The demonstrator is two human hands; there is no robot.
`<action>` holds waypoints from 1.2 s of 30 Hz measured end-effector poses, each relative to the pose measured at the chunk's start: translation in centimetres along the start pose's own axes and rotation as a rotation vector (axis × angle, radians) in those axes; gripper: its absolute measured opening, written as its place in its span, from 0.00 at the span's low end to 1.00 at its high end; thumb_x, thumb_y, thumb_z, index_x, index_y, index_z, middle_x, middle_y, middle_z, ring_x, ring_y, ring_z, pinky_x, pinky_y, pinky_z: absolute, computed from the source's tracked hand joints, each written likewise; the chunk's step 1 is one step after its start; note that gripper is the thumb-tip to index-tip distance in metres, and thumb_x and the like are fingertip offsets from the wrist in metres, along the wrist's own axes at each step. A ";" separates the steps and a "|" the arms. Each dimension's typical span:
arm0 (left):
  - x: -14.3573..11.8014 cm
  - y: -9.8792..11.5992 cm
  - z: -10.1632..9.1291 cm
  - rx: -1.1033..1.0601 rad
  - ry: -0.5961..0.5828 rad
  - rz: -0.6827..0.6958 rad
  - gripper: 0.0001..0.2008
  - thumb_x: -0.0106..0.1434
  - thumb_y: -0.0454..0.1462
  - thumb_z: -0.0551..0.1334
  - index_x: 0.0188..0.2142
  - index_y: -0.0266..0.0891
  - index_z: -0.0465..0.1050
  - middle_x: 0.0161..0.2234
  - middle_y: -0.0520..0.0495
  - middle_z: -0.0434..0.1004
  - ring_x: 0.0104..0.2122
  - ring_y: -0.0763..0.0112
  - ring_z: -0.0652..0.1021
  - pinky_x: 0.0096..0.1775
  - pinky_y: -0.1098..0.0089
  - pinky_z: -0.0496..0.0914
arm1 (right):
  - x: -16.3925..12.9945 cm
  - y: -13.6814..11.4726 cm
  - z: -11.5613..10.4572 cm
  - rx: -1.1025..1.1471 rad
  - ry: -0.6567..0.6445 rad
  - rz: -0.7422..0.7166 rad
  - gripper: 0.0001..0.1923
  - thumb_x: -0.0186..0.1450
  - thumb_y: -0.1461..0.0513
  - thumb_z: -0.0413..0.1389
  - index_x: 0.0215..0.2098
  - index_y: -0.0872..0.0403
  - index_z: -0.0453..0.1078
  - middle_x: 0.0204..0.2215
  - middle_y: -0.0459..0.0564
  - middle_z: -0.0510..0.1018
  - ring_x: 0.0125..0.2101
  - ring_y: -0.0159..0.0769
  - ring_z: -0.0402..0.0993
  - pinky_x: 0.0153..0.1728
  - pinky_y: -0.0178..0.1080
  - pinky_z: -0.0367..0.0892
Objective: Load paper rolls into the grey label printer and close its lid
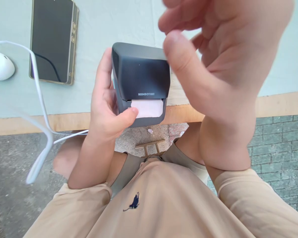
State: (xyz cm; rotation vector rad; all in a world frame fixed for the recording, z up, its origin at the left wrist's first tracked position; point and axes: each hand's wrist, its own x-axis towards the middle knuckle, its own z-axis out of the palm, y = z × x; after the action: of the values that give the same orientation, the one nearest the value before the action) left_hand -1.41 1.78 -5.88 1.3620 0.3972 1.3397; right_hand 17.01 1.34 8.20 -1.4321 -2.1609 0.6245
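Note:
A dark grey label printer (141, 72) is held near the table's front edge by my left hand (104, 109). The fingers wrap round its left side, and the thumb presses on the left end of a white label (150, 108) sticking out of the front slot. "NIIMBOT" is printed above that slot. My right hand (213, 56) is raised at the upper right, close to the camera, and covers the printer's upper right corner from view. Its thumb and fingers are apart with nothing visible between them; some fingertips are cut off or blurred.
A phone in a clear case (52, 39) lies on the pale table cover (94, 19) at the left. Beside it are a white rounded object (1, 65) and a white cable (38, 82) that loops over the wooden table edge (64, 121). Below are my legs and paved ground.

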 end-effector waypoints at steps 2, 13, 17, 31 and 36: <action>0.2 -0.2 0.2 -0.064 -0.038 0.064 0.54 0.35 0.43 0.71 0.61 0.44 0.50 0.53 0.44 0.66 0.49 0.52 0.74 0.47 0.55 0.74 | -0.3 -0.1 0.4 -0.047 -0.015 -0.138 0.16 0.64 0.61 0.48 0.49 0.60 0.61 0.46 0.47 0.69 0.46 0.21 0.66 0.43 0.27 0.64; 0.5 2.2 2.2 -0.093 0.233 -0.202 0.36 0.53 0.59 0.52 0.53 0.39 0.52 0.46 0.46 0.62 0.64 0.46 0.55 0.60 0.39 0.52 | -0.4 -0.5 1.7 -0.008 -0.149 -0.118 0.19 0.64 0.53 0.50 0.49 0.53 0.61 0.49 0.42 0.67 0.49 0.28 0.63 0.47 0.34 0.63; 0.8 2.0 2.2 -0.041 0.239 -0.145 0.33 0.56 0.58 0.53 0.49 0.35 0.55 0.45 0.45 0.63 0.63 0.48 0.57 0.63 0.44 0.48 | -0.3 -0.7 1.6 -0.049 -0.162 -0.075 0.20 0.58 0.61 0.57 0.48 0.50 0.61 0.48 0.40 0.66 0.48 0.29 0.63 0.48 0.34 0.63; 0.5 3.0 1.4 -0.205 0.115 -0.195 0.31 0.53 0.44 0.61 0.55 0.39 0.57 0.47 0.50 0.68 0.61 0.52 0.64 0.60 0.39 0.54 | -0.9 -0.4 0.4 -0.175 -0.110 -0.178 0.15 0.66 0.58 0.45 0.47 0.59 0.61 0.45 0.45 0.69 0.45 0.26 0.66 0.45 0.31 0.61; 0.6 4.5 2.3 -0.306 0.205 -0.323 0.24 0.61 0.29 0.42 0.57 0.34 0.52 0.46 0.46 0.65 0.61 0.57 0.63 0.58 0.39 0.57 | -0.7 -0.7 0.7 -0.114 -0.135 -0.169 0.16 0.64 0.58 0.48 0.48 0.59 0.60 0.45 0.45 0.68 0.43 0.26 0.65 0.43 0.33 0.61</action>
State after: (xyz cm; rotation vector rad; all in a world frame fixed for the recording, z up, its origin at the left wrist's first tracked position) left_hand -1.26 -0.23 -1.19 0.8695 0.5040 1.2139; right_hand 16.30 0.33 7.96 -1.2782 -2.4277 0.5577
